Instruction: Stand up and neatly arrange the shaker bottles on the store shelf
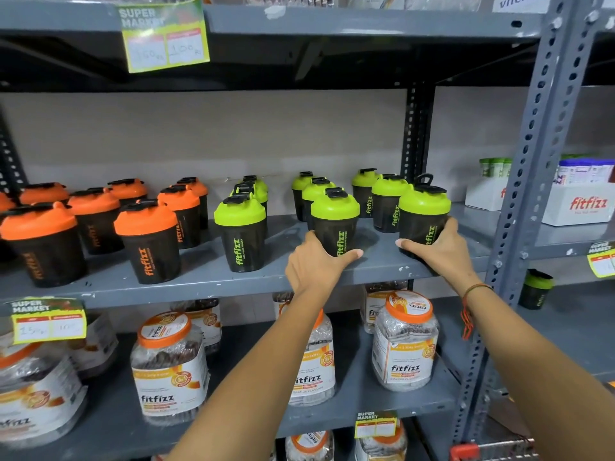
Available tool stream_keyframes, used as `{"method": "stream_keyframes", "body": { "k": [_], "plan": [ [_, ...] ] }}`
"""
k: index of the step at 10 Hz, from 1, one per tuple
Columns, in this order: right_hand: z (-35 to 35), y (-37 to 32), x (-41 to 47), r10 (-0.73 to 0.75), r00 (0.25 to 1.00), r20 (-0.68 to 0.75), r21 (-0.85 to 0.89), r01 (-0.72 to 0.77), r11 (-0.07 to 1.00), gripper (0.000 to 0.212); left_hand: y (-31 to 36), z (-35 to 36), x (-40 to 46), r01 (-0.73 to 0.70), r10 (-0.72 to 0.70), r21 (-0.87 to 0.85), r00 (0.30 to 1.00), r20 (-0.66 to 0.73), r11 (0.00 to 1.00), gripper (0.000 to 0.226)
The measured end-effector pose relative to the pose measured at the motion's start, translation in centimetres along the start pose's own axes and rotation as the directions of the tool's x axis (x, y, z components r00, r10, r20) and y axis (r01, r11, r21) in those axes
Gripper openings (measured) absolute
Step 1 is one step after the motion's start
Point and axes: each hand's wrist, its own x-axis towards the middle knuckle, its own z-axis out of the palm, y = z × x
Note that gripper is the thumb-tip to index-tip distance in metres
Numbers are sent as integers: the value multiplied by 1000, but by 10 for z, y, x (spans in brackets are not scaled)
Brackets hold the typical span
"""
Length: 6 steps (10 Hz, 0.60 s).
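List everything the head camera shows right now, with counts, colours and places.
Green-lid shakers: nine, middle shelf right; one more on the neighbouring rack.
Orange-lid shakers: about eight, middle shelf left.
Fitfizz jars: several, orange lids, lower shelves.
White fitfizz box: one, right rack.
Price tags: four, yellow-green, shelf edges.
Left hand: grip on front green shaker.
Right hand: grip on rightmost green shaker.

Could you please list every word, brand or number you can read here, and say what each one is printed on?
"fitfizz": front green-lid shaker, orange-lid shaker
"fitfizz": lower-shelf jar
"ORANGE FLAVOUR": middle jar
"fitfizz": white carton
"SUPER MARKET": top price tag, left price tag
Handwritten prices on the tags: too blurred to read.
Tagline under the shaker logo: too small.
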Motion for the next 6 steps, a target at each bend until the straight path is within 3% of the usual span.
{"method": "stream_keyframes", "body": {
  "k": [2, 3, 4, 5, 6],
  "plan": [
    [0, 3, -2, -11, 998, -58, 131, 18, 991, 113, -5, -10, -10, -38, 38, 10, 999, 23, 999, 84],
    [1, -2, -14, 30, 986, -165, 222, 7, 975, 108, -8, -18, -18, -59, 59, 1, 998, 15, 998, 102],
    [4, -10, -31, 50, 944, -325, 252, 35, 967, 91, -12, -34, -30, -64, 64, -5, 998, 13, 998, 114],
    [4, -32, -56, 35, 902, -431, 256, 85, 963, 74, -22, -56, -35, -95, 95, 15, 995, 9, 995, 115],
    [3, -62, -83, -7, 847, -532, 275, 180, 944, 61, -35, -78, -44, -134, 134, -30, 991, -1, 991, 103]
  ]
}}
